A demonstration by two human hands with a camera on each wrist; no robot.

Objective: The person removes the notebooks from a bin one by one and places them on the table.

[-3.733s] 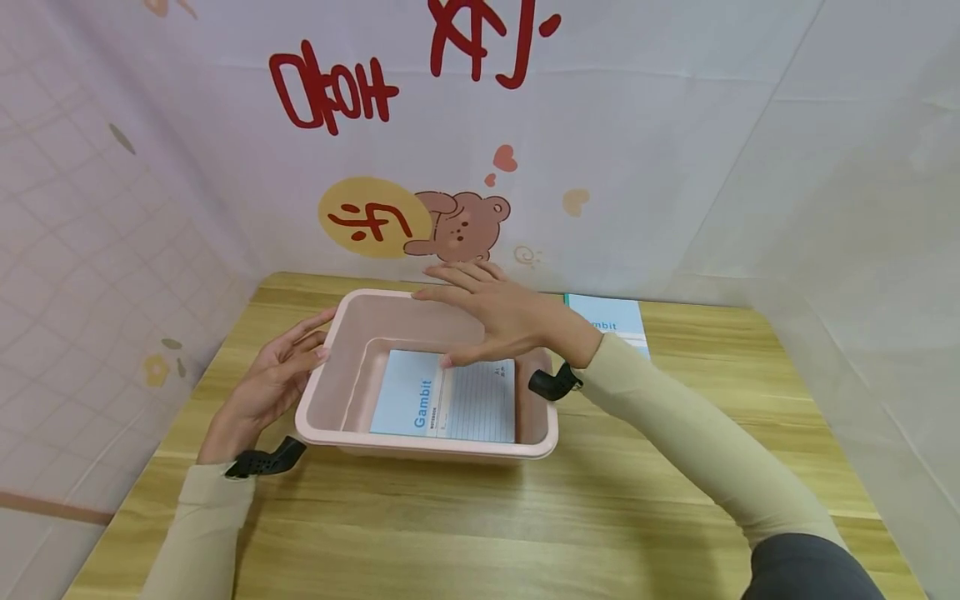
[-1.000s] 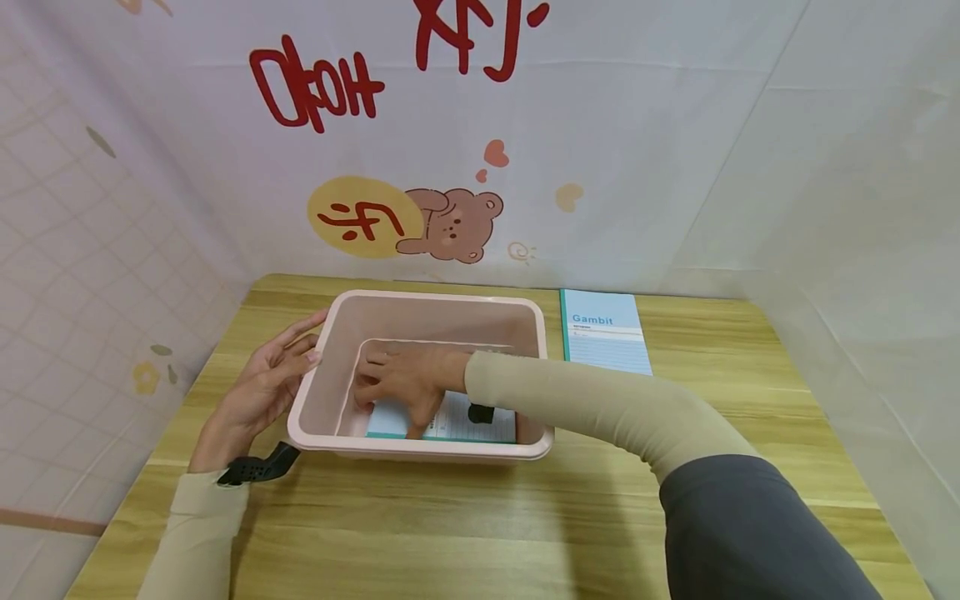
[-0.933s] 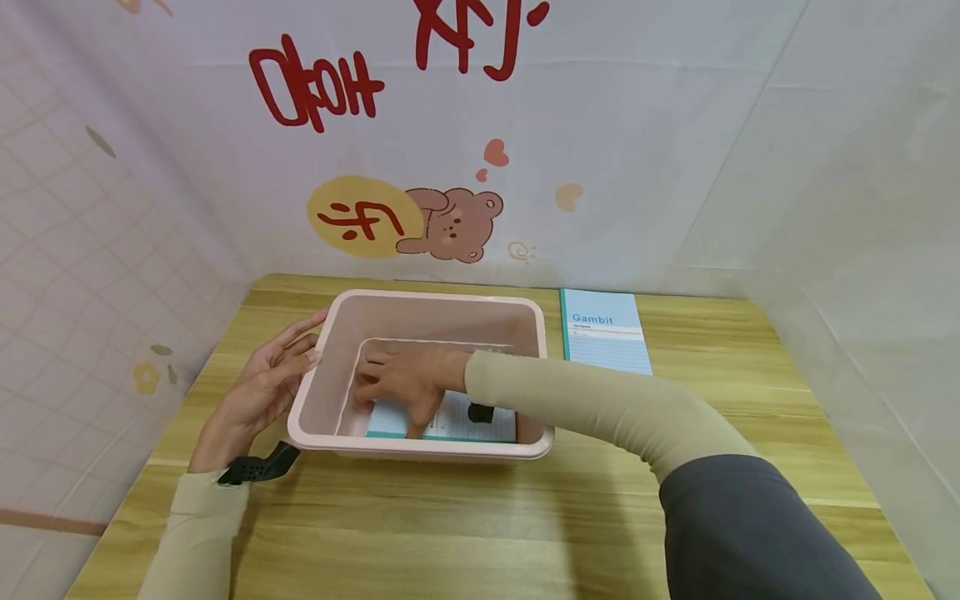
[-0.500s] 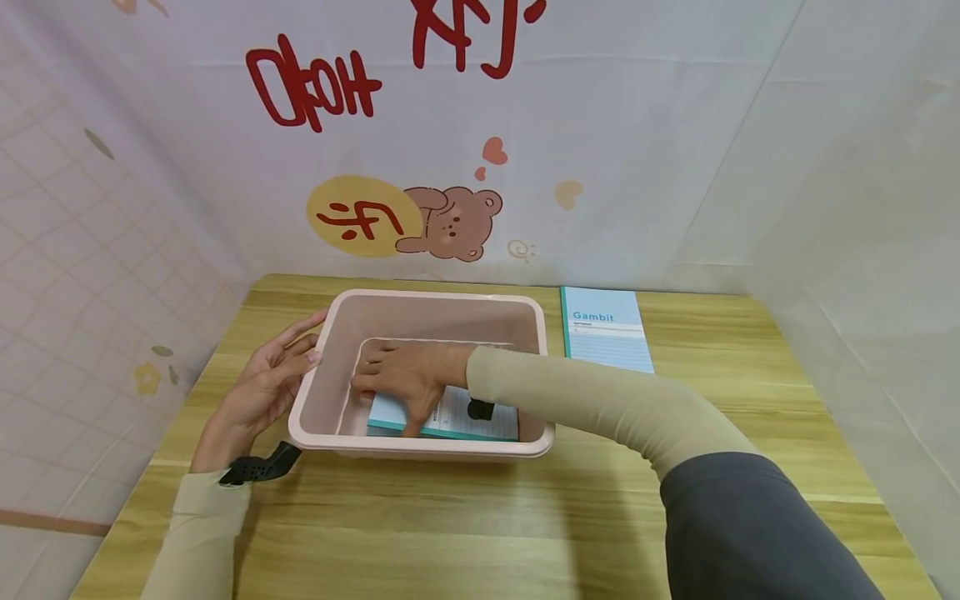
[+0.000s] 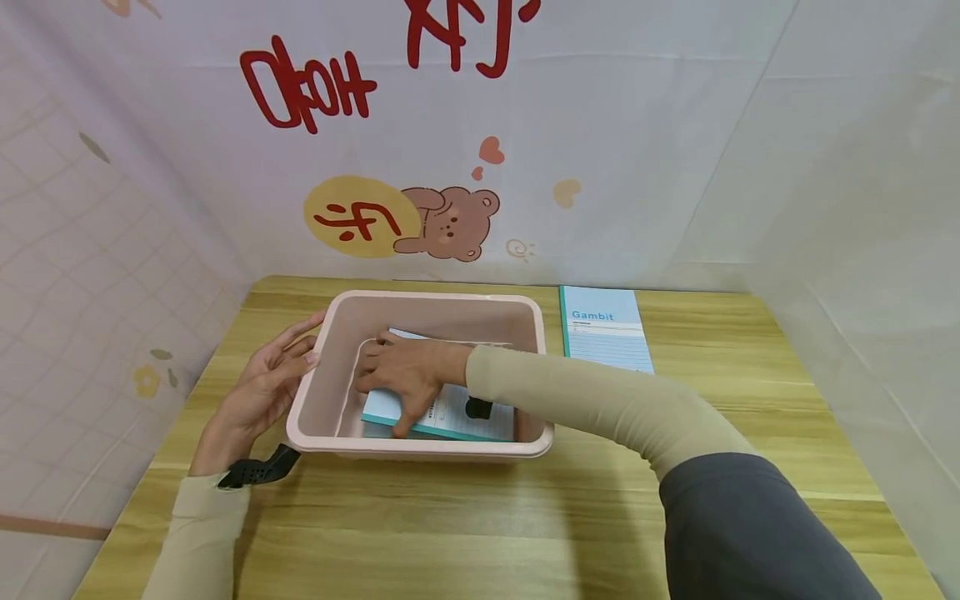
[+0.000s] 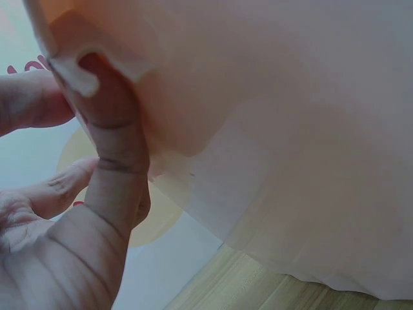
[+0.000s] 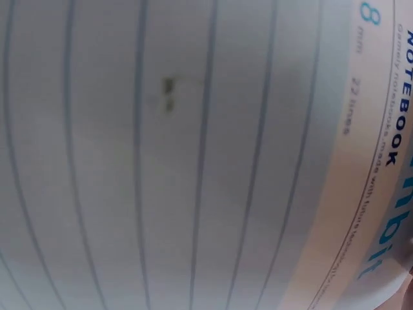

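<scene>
In the head view, a pale pink plastic bin (image 5: 420, 450) sits on the table, and a light blue notebook (image 5: 382, 405) with a teal spine lies slightly turned inside it. My right hand (image 5: 408, 371) reaches into the bin and grips this notebook from above, thumb at the spine edge and fingers spread toward the far left edge. A bluish surface shows under the spine. Ruled lines and cover print of the notebook (image 7: 226, 161) fill the right wrist view. My left hand (image 5: 270, 379) holds the bin's left rim; the left wrist view shows a bent digit (image 6: 116, 142) hooked at the rim.
Another Gambit notebook (image 5: 606, 333) lies on the wooden table (image 5: 420, 533) right of the bin, near the back edge. A white cloth backdrop (image 5: 622, 125) with printed characters and a bear stands behind, and more cloth hangs on both sides.
My right hand has gone from above the bin down onto the notebook inside. Over the last half second the notebook has turned and risen at its left side. The left hand stays at the rim.
</scene>
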